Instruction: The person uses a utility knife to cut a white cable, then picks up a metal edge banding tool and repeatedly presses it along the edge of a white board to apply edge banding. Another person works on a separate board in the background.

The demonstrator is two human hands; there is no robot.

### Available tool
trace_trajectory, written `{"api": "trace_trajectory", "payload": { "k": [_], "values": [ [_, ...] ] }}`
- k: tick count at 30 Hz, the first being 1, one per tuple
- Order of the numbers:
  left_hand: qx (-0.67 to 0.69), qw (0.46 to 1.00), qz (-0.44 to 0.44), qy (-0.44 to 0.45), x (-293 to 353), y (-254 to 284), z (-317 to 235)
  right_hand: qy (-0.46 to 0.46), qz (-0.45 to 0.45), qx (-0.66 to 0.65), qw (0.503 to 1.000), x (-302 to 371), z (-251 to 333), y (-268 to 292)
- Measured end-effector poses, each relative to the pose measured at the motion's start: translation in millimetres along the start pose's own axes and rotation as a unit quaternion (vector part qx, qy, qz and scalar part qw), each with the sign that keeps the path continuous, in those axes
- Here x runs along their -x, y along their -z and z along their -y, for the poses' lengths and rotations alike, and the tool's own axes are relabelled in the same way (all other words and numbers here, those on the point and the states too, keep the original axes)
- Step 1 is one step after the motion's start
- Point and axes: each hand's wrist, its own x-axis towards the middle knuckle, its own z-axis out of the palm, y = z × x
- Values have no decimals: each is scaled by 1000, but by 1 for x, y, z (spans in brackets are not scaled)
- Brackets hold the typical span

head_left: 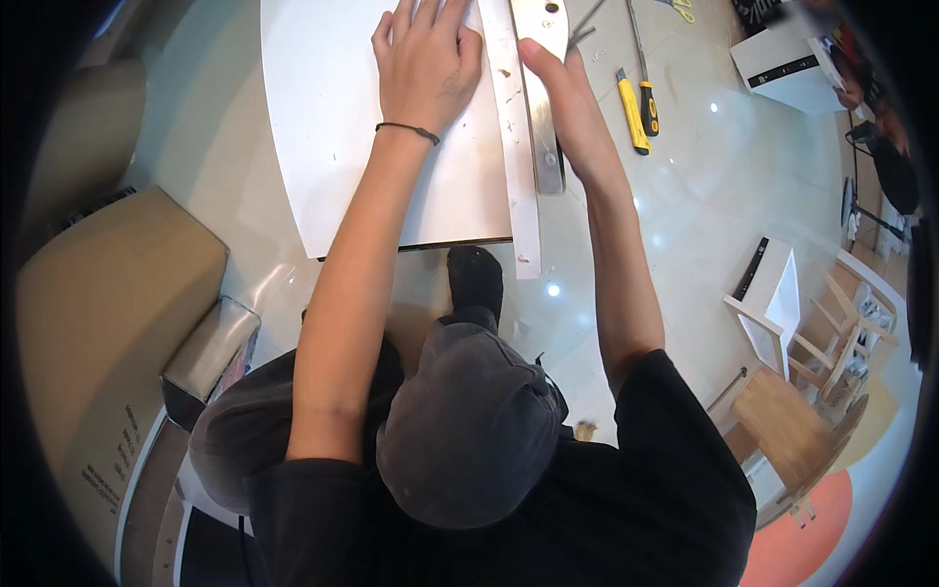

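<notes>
My left hand (pixel 427 68) lies on a white panel (pixel 318 137), palm down, fingers stretched forward and somewhat apart. It holds nothing, and its fingertips reach the upper edge of the view. Along the panel's right side runs a narrow white strip (pixel 524 220) with small chips on it. A long metal tool with a pale upper face and round holes (pixel 545 127) lies along the strip; its exact kind is unclear. My right hand (pixel 577 108) grips its right side, thumb on top, with most of the fingers hidden. Thin dark rods (pixel 584 31) show beside it.
Right of my hand, a yellow utility knife (pixel 633 112) and a black-and-yellow screwdriver (pixel 648 110) lie on the glossy floor. Scissors (pixel 682 9) are farther off. A cardboard box (pixel 117 293) stands left; white drawer-like units (pixel 773 298) and a wooden chair (pixel 782 421) stand right.
</notes>
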Motion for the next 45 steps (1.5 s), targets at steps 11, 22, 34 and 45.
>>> {"api": "trace_trajectory", "payload": {
  "k": [11, 22, 34, 45],
  "values": [
    [-7, 1000, -25, 6, 1, -6, -1, -165, -8, 33, 986, 159, 1, 8],
    [27, 998, -53, 18, 1, -6, -3, -61, -3, 42, 997, 32, -5, 4],
    [16, 997, -66, 21, 1, -9, -4, -158, -31, 11, 987, 167, -10, 11],
    [32, 997, -62, 19, 0, -11, -2, -30, 15, 85, 996, 87, -1, 12]
  ]
}}
